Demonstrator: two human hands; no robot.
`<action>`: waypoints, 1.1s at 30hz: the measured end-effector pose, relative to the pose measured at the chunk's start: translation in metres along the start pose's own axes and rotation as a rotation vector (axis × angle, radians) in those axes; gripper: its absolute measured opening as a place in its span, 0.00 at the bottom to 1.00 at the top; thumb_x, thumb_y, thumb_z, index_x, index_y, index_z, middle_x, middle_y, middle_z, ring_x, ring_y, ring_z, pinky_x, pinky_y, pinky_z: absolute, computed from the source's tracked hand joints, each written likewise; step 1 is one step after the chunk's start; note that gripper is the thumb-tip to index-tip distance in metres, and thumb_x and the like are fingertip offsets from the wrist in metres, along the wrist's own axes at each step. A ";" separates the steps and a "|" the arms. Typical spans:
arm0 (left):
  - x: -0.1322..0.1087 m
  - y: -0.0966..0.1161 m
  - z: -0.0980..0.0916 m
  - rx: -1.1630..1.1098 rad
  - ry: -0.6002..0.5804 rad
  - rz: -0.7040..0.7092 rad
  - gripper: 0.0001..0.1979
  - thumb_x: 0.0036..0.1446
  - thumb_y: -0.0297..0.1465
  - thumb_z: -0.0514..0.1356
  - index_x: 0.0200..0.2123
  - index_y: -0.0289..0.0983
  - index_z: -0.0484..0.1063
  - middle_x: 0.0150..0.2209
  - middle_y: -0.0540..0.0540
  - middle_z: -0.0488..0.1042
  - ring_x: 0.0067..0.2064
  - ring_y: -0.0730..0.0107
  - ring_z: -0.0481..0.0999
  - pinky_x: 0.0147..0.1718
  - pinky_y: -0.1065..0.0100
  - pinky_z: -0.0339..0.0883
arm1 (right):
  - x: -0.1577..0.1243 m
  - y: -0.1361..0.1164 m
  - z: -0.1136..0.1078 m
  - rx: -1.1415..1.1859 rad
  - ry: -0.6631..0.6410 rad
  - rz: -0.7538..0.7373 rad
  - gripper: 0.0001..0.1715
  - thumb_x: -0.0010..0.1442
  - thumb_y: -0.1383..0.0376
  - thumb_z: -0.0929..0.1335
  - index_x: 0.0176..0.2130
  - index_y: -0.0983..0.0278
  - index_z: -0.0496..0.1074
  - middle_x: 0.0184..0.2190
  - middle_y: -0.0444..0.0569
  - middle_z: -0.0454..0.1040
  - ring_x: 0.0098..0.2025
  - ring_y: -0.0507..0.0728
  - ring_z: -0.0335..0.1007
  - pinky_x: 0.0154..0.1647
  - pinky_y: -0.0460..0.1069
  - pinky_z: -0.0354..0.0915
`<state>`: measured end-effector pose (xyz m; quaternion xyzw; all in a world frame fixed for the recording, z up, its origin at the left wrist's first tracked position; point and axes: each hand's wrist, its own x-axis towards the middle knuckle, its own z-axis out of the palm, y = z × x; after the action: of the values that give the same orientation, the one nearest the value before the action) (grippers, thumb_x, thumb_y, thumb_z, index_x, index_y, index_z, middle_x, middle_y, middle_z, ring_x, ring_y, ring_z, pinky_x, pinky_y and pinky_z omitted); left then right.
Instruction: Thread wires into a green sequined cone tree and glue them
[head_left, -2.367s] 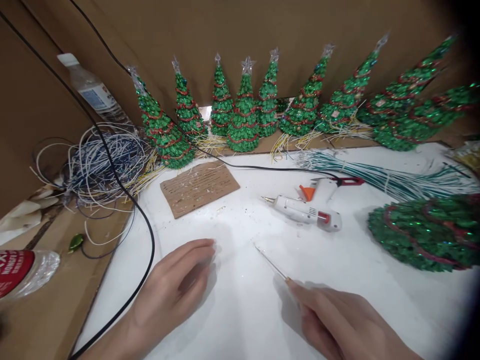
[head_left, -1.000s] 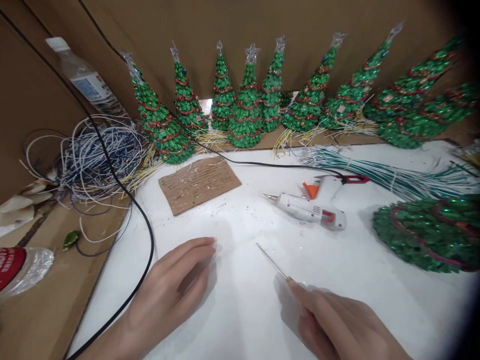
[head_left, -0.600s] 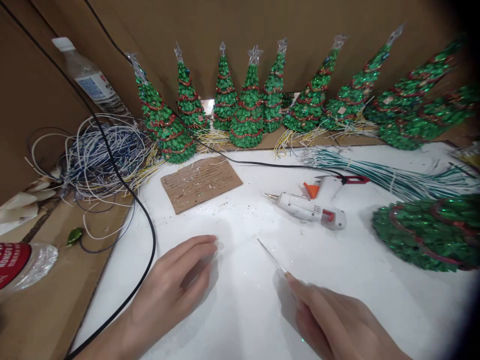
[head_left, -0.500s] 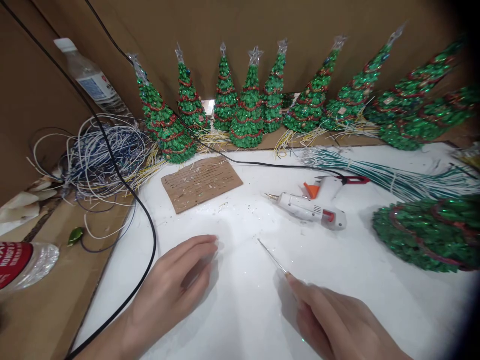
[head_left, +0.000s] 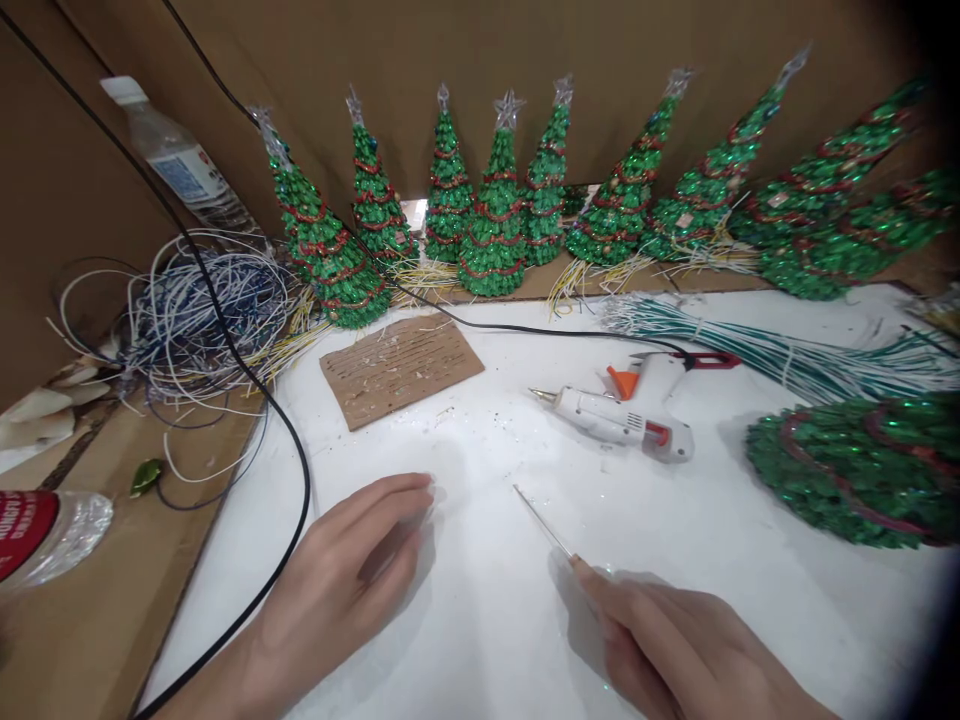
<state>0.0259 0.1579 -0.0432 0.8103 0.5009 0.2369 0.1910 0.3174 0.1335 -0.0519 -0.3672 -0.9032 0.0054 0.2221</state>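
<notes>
My left hand [head_left: 352, 570] rests on the white tabletop [head_left: 480, 620], fingers curved with a gap between thumb and fingers and nothing held. My right hand [head_left: 667, 630] is closed round a thin metal tool [head_left: 544, 523], whose tip points up and left toward the space between both hands. Beyond the tool's tip a white glue gun [head_left: 607, 418] lies on its side, nozzle to the left. A piece of corrugated cardboard [head_left: 401, 370] with bits of debris lies beyond my left hand.
Several green trees [head_left: 491, 235] with star tops line the back; another [head_left: 855, 470] lies at right. Teal-white wires [head_left: 780, 345], red-handled cutters [head_left: 712, 360] and a tangled wire pile [head_left: 210, 320] lie around. A black cable [head_left: 300, 450] crosses the left; bottles [head_left: 180, 165] stand there.
The view has shifted very slightly. Both hands stay almost in place, and the thin tool remains in my right hand.
</notes>
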 end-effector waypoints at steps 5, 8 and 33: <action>0.000 -0.002 0.000 0.012 -0.006 -0.003 0.16 0.59 0.25 0.55 0.50 0.41 0.66 0.52 0.45 0.71 0.52 0.66 0.72 0.49 0.66 0.70 | 0.002 0.001 -0.001 0.016 0.004 -0.002 0.16 0.68 0.72 0.54 0.48 0.72 0.65 0.30 0.50 0.72 0.28 0.52 0.70 0.25 0.46 0.67; 0.000 -0.001 0.000 0.007 -0.008 0.007 0.16 0.59 0.25 0.55 0.50 0.41 0.66 0.52 0.45 0.71 0.52 0.66 0.72 0.49 0.67 0.70 | 0.004 0.001 0.000 0.004 0.022 -0.018 0.16 0.68 0.72 0.53 0.47 0.72 0.64 0.29 0.49 0.72 0.28 0.53 0.70 0.24 0.46 0.67; -0.004 -0.002 0.000 -0.011 -0.035 -0.028 0.17 0.59 0.26 0.54 0.51 0.44 0.65 0.54 0.49 0.69 0.53 0.70 0.70 0.51 0.68 0.69 | 0.004 0.004 -0.001 0.090 0.051 0.037 0.13 0.65 0.75 0.55 0.47 0.71 0.63 0.26 0.46 0.69 0.24 0.50 0.67 0.22 0.44 0.62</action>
<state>0.0228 0.1557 -0.0453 0.8060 0.5075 0.2229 0.2076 0.3180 0.1394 -0.0498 -0.3734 -0.8892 0.0409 0.2611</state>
